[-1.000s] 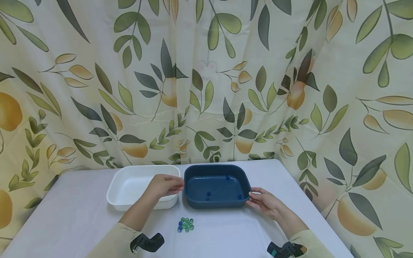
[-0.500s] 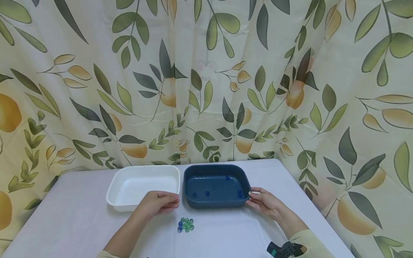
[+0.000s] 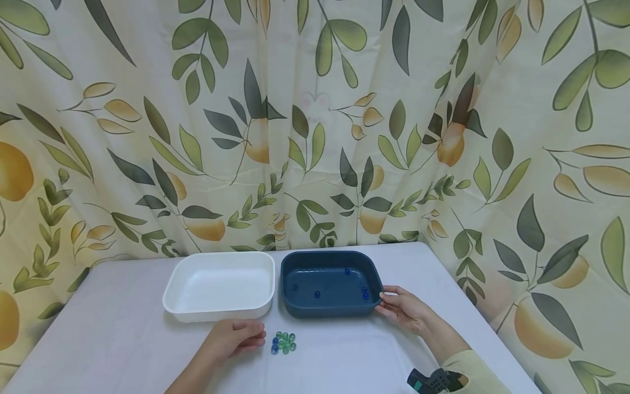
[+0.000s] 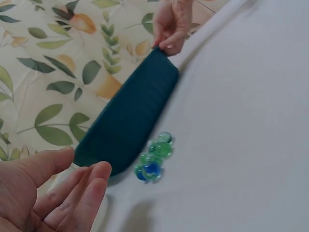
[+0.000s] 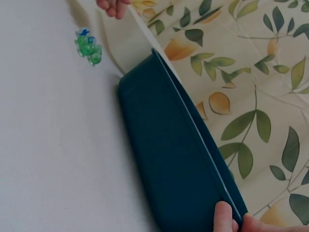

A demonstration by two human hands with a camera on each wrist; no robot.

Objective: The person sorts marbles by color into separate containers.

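My left hand (image 3: 237,338) is just left of a cluster of green and blue glass marbles (image 3: 284,343) on the table. In the left wrist view its thumb and fingers (image 4: 99,186) are apart, with nothing between them. My right hand (image 3: 404,310) pinches the near right corner of a dark blue plastic basin (image 3: 331,312); the right wrist view shows the thumb and a finger on the rim. Several blue marbles (image 3: 317,294) lie scattered on the basin's floor.
A white basin (image 3: 221,316) stands left of the blue one with a narrow gap between them. Both rest near the back of the table with its white cloth (image 3: 344,355). Behind hangs a leaf-patterned curtain (image 3: 315,208).
My left hand has drawn back from the gap between the basins down beside the marble cluster. Blue marbles have rolled and spread inside the blue basin. The right hand keeps its hold.
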